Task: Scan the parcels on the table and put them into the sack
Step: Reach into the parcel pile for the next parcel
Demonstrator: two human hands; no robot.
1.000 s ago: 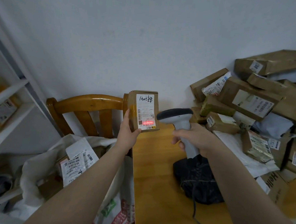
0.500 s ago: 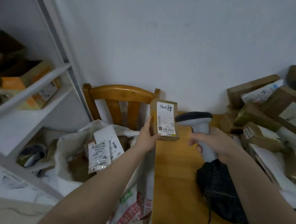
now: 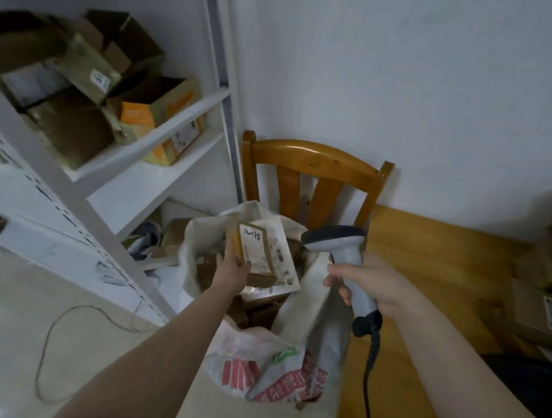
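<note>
My left hand (image 3: 231,270) grips a small brown cardboard parcel (image 3: 251,249) with a white label and black handwriting. It holds the parcel over the open mouth of the white woven sack (image 3: 260,364), which stands on the wooden chair. Other parcels and a labelled white packet (image 3: 281,266) lie inside the sack. My right hand (image 3: 369,285) holds the grey barcode scanner (image 3: 345,257) by its handle, above the table's left edge. The scanner's black cable (image 3: 370,373) hangs down.
The wooden table (image 3: 430,281) is on the right, with brown parcels (image 3: 538,305) at its far right edge. A wooden chair back (image 3: 315,169) stands against the white wall. White metal shelving (image 3: 136,156) with cardboard boxes fills the left. A loose cable (image 3: 57,331) lies on the floor.
My left hand has carried the parcel left and down, from in front of the scanner to over the sack's mouth. The view has swung left. The red scan light is gone.
</note>
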